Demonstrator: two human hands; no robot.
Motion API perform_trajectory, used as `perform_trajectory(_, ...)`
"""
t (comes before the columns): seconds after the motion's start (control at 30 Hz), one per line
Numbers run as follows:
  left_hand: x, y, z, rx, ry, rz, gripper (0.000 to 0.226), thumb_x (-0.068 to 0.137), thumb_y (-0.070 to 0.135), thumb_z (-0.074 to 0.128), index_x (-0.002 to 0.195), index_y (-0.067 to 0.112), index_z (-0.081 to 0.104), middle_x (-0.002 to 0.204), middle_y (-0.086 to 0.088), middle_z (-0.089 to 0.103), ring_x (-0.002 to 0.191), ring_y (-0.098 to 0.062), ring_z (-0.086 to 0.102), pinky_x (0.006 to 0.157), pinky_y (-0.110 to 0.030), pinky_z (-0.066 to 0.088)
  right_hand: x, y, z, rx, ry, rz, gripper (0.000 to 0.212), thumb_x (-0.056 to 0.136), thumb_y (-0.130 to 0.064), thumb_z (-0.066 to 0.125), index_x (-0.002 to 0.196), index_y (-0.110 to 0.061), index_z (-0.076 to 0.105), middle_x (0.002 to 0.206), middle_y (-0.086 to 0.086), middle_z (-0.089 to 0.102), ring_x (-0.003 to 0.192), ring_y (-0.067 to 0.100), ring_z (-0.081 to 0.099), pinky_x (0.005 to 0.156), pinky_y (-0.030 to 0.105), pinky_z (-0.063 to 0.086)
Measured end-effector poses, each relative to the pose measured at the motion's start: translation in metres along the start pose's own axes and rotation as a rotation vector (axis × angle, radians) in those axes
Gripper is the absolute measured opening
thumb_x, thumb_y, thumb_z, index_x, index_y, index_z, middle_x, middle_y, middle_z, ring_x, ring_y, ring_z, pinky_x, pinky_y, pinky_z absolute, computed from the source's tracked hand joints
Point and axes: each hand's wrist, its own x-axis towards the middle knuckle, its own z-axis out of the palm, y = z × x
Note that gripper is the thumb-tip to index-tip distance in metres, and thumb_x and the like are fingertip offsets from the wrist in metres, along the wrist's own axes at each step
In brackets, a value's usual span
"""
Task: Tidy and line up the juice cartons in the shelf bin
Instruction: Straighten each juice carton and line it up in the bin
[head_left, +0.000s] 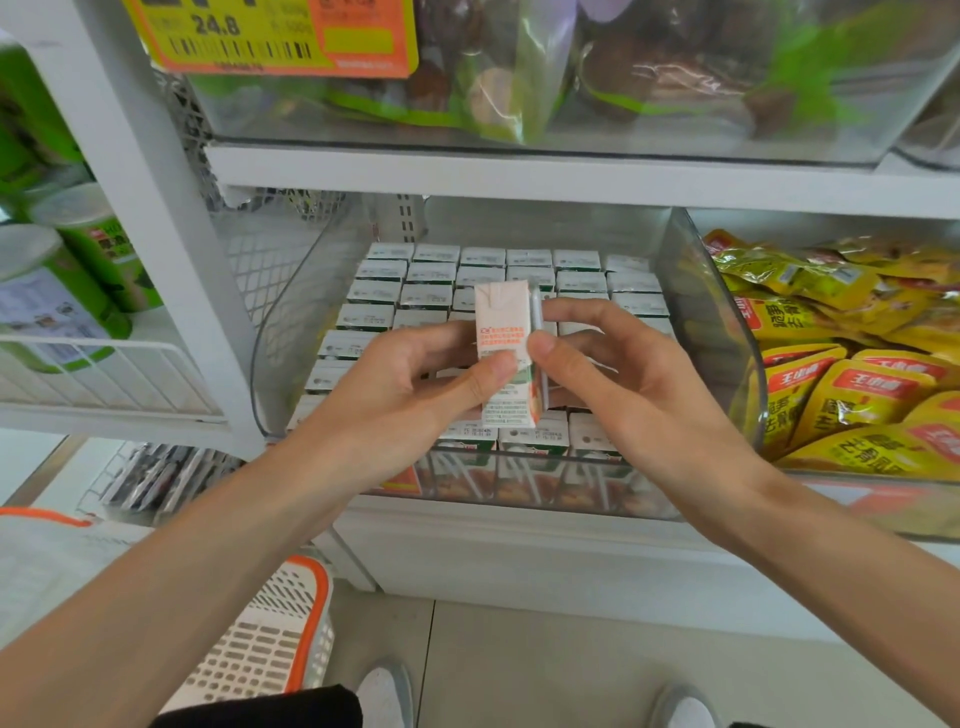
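Note:
A clear plastic shelf bin (706, 291) holds several rows of small juice cartons (431, 273) standing upright, their white tops facing me. Above the middle of the bin both hands hold one pale pink carton (503, 322) upright, its straw side turned to the right. My left hand (415, 374) pinches its lower left face with thumb and fingers. On the carton's right edge, my right hand (613, 374) pinches it with the thumb in front and the fingers behind. The cartons under my hands are hidden.
Yellow snack packets (841, 374) fill the bin to the right. Green cans (67, 280) stand in a wire rack at the left. Bagged goods sit on the shelf above (519, 78). A white and orange basket (275, 639) stands on the floor by my feet.

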Motion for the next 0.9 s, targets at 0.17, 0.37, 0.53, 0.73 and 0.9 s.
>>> perform_trajectory(0.17,0.001,-0.001,0.0,0.007,0.012,0.003,0.031,0.097,0.035,0.065,0.127,0.037,0.07,0.119,0.021,0.076,0.109,0.003,0.071,0.084,-0.008,0.053,0.001,0.002,0.001,-0.006,0.033,0.004,0.026,0.099,-0.036,0.07,0.123,-0.027,0.065,0.103,0.001,0.082,0.098,0.014,0.078,0.102,0.042,0.058)
perform_trajectory(0.37,-0.004,0.005,0.005,0.052,0.017,-0.008,0.036,0.091,0.048,0.063,0.126,0.041,0.07,0.116,0.027,0.075,0.107,0.007,0.071,0.085,-0.01,0.055,0.001,0.004,0.0,0.036,0.038,0.022,0.023,0.098,-0.032,0.071,0.119,-0.022,0.067,0.102,0.006,0.082,0.096,0.02,0.08,0.101,0.046,0.059)
perform_trajectory(0.53,-0.011,0.013,0.011,0.081,-0.018,-0.066,0.035,0.096,0.046,0.062,0.131,0.046,0.067,0.118,0.032,0.072,0.109,0.009,0.069,0.1,-0.026,0.053,-0.004,0.005,-0.003,0.115,0.016,0.004,0.012,0.103,-0.022,0.066,0.114,-0.016,0.069,0.097,0.003,0.083,0.085,0.015,0.079,0.076,0.022,0.062)
perform_trajectory(0.73,-0.018,0.016,0.009,-0.061,0.029,-0.14,0.023,0.098,0.03,0.066,0.118,0.04,0.074,0.108,0.024,0.078,0.099,0.003,0.074,0.074,-0.003,0.052,-0.006,0.005,0.0,0.154,-0.034,-0.028,0.01,0.107,-0.022,0.06,0.109,-0.015,0.067,0.095,0.002,0.083,0.085,0.014,0.079,0.076,0.02,0.06)
perform_trajectory(0.9,-0.013,0.018,0.002,-0.102,0.037,-0.161,0.029,0.095,0.027,0.071,0.123,0.035,0.073,0.111,0.02,0.078,0.103,0.001,0.074,0.083,-0.006,0.053,-0.005,0.002,0.005,0.221,-0.015,-0.002,0.013,0.106,-0.022,0.06,0.111,-0.012,0.066,0.1,0.005,0.083,0.094,0.019,0.08,0.082,0.023,0.062)
